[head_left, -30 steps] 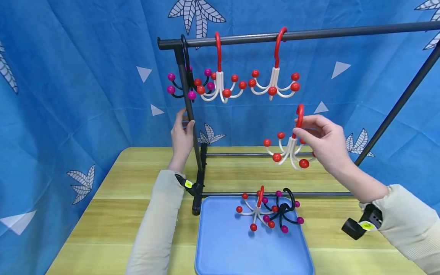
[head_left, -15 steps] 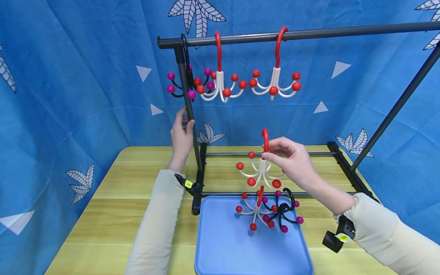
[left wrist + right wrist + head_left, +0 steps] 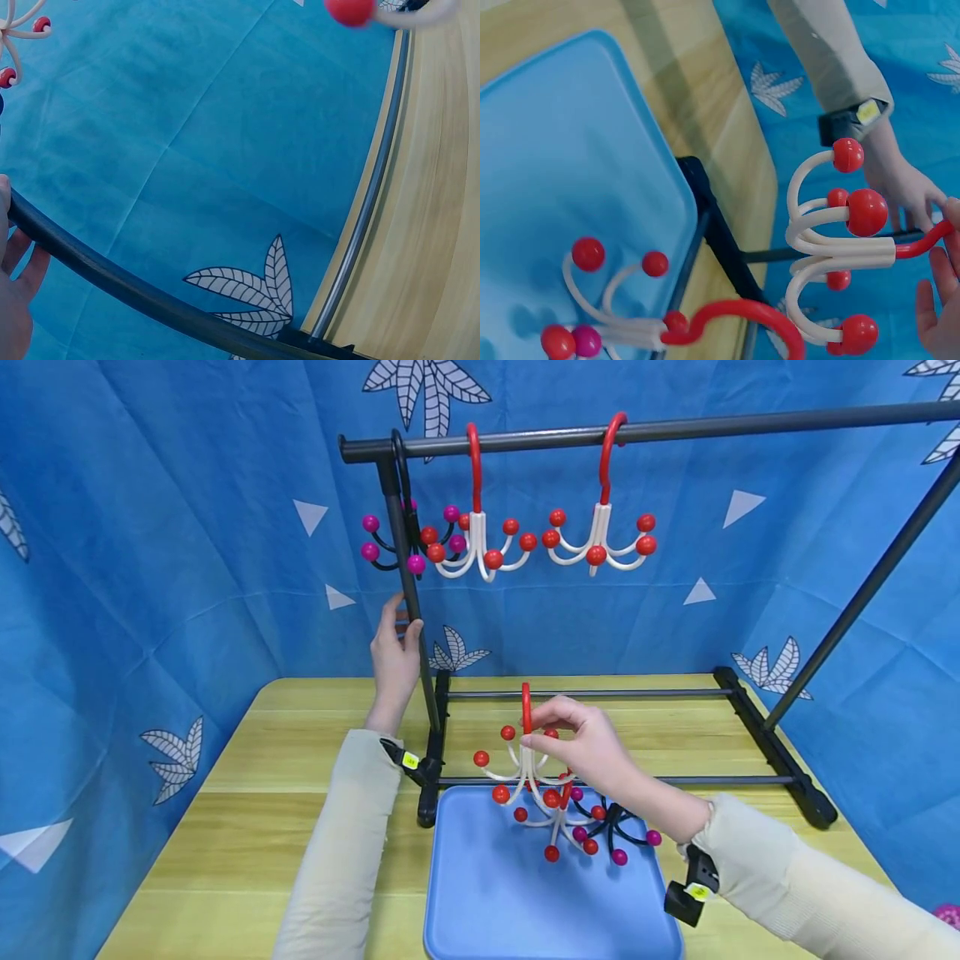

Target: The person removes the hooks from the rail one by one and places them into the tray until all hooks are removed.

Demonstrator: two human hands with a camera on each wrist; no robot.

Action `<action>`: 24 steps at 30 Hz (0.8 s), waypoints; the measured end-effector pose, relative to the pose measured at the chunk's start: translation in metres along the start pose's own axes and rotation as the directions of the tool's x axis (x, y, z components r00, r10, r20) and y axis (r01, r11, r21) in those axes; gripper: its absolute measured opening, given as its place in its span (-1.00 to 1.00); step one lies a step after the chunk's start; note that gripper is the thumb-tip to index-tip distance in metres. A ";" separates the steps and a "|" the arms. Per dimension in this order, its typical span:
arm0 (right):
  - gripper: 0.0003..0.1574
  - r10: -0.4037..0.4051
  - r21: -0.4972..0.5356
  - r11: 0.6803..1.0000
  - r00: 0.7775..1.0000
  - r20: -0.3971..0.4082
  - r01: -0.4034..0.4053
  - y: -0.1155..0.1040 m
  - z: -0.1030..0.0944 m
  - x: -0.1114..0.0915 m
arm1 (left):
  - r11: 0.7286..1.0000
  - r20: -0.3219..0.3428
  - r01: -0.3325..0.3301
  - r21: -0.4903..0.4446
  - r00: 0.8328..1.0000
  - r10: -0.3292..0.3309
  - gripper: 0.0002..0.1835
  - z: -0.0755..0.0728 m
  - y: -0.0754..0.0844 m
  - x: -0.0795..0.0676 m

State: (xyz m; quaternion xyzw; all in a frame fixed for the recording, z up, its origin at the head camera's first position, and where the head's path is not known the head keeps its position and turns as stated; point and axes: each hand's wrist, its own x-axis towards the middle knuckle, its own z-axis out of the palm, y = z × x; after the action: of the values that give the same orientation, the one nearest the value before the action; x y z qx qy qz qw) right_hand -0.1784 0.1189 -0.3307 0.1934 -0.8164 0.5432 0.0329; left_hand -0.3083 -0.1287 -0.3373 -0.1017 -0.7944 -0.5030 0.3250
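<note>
My right hand (image 3: pixel 588 743) pinches the red hook of a white multi-arm hook hanger (image 3: pixel 527 760) with red ball tips, held upright above the tray's back edge. The right wrist view shows the same hanger (image 3: pixel 885 253) close up. My left hand (image 3: pixel 393 664) grips the rack's dark left post (image 3: pixel 429 689), thumb in front and fingers partly hidden. Beneath the held hanger, another red-and-white hanger (image 3: pixel 558 818) and a black one (image 3: pixel 615 817) with magenta balls lie in the blue tray (image 3: pixel 555 910); my right hand and the held hanger partly cover them.
From the top bar (image 3: pixel 697 428) hang a black hanger (image 3: pixel 402 477) at the left end and two red-and-white hangers, one at centre-left (image 3: pixel 477 535) and one farther right (image 3: pixel 600 531). The rack's feet (image 3: pixel 813 802) stand on the wooden table (image 3: pixel 225 827), before a blue curtain (image 3: pixel 187 527).
My right hand has carried the held hanger left and downward, from below the top bar to over the tray's back edge. My left hand has stayed on the post.
</note>
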 end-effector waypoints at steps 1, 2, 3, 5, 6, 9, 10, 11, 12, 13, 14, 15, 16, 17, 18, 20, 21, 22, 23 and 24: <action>-0.82 0.008 -0.007 1.000 1.000 0.009 -0.008 0.001 0.004 0.000 | 1.000 0.000 0.001 -0.002 1.000 -0.001 -0.50 0.000 0.000 0.000; -0.82 0.016 -0.005 1.000 1.000 0.020 -0.016 0.002 0.008 0.000 | 1.000 0.001 0.006 0.000 1.000 -0.006 -0.50 0.000 0.000 0.000; -0.82 0.024 -0.008 1.000 0.999 0.028 -0.024 0.003 0.011 0.000 | 1.000 0.001 0.010 0.003 1.000 -0.010 -0.49 0.000 0.000 0.000; -0.81 0.043 -0.018 0.999 0.998 0.041 -0.042 0.005 0.018 0.000 | 1.000 0.002 0.020 0.006 1.000 -0.020 -0.49 0.000 -0.001 0.000; -0.81 0.048 -0.025 0.999 0.998 0.048 -0.047 0.006 0.022 -0.001 | 1.000 0.002 0.024 0.008 1.000 -0.024 -0.49 0.000 -0.001 0.000; -0.79 0.053 -0.032 0.998 0.996 0.070 -0.051 0.012 0.031 -0.003 | 0.999 0.003 0.033 0.015 0.999 -0.033 -0.49 0.000 -0.001 0.000; -0.79 0.053 -0.040 0.998 0.995 0.081 -0.050 0.014 0.035 -0.004 | 0.999 0.005 0.033 0.013 0.999 -0.033 -0.49 -0.001 -0.001 0.000; -0.79 0.050 -0.050 0.998 0.995 0.090 -0.046 0.017 0.037 -0.005 | 0.999 0.006 0.033 0.014 0.999 -0.033 -0.49 -0.001 -0.001 0.000; -0.79 0.050 -0.063 0.997 0.994 0.100 -0.043 0.020 0.040 -0.005 | 0.999 0.007 0.033 0.015 0.999 -0.033 -0.49 0.000 -0.001 0.000; -0.79 0.052 -0.073 0.996 0.993 0.110 -0.044 0.023 0.043 -0.006 | 0.999 0.006 0.032 0.014 0.999 -0.032 -0.49 0.000 -0.001 0.000; -0.79 0.053 -0.087 0.995 0.992 0.117 -0.043 0.026 0.045 -0.007 | 1.000 0.004 0.029 0.011 1.000 -0.029 -0.49 0.000 -0.002 0.000; -0.79 0.056 -0.103 0.994 0.991 0.122 -0.043 0.029 0.047 -0.008 | 1.000 0.002 0.026 0.011 1.000 -0.026 -0.48 0.000 -0.002 0.000; -0.80 0.060 -0.113 0.993 0.990 0.125 -0.046 0.032 0.049 -0.009 | 1.000 0.000 0.022 0.009 1.000 -0.022 -0.48 0.000 -0.002 0.000; -0.81 0.064 -0.119 0.992 0.990 0.124 -0.049 0.034 0.050 -0.009 | 1.000 -0.002 0.020 0.007 1.000 -0.020 -0.49 0.000 -0.003 0.000; -0.81 0.067 -0.122 0.991 0.990 0.125 -0.052 0.036 0.052 -0.010 | 1.000 -0.003 0.018 0.006 1.000 -0.018 -0.49 0.000 -0.003 0.000; -0.81 0.078 -0.126 0.990 0.989 0.126 -0.063 0.039 0.054 -0.012 | 1.000 -0.004 0.016 0.006 1.000 -0.016 -0.49 0.000 -0.003 0.000; -0.82 0.083 -0.127 0.990 0.988 0.128 -0.066 0.040 0.055 -0.012 | 1.000 -0.003 0.017 0.006 1.000 -0.017 -0.49 0.001 -0.003 0.000; -0.82 0.084 -0.137 0.988 0.988 0.130 -0.066 0.042 0.056 -0.013 | 1.000 -0.002 0.018 0.006 1.000 -0.018 -0.49 0.001 -0.003 0.000; -0.82 0.082 -0.151 0.987 0.988 0.131 -0.062 0.043 0.058 -0.014 | 1.000 -0.001 0.019 0.003 1.000 -0.019 -0.50 0.001 -0.003 0.000; -0.82 0.077 -0.165 0.985 0.988 0.134 -0.054 0.045 0.059 -0.014 | 1.000 -0.001 0.021 0.004 1.000 -0.021 -0.50 0.001 -0.003 -0.001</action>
State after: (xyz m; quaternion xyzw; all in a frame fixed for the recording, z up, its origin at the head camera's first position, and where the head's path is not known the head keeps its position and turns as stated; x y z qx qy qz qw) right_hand -0.1719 0.0847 -0.3975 0.2007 -0.8638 0.4614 -0.0268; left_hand -0.3095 -0.1291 -0.3399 -0.0926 -0.7962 -0.5050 0.3201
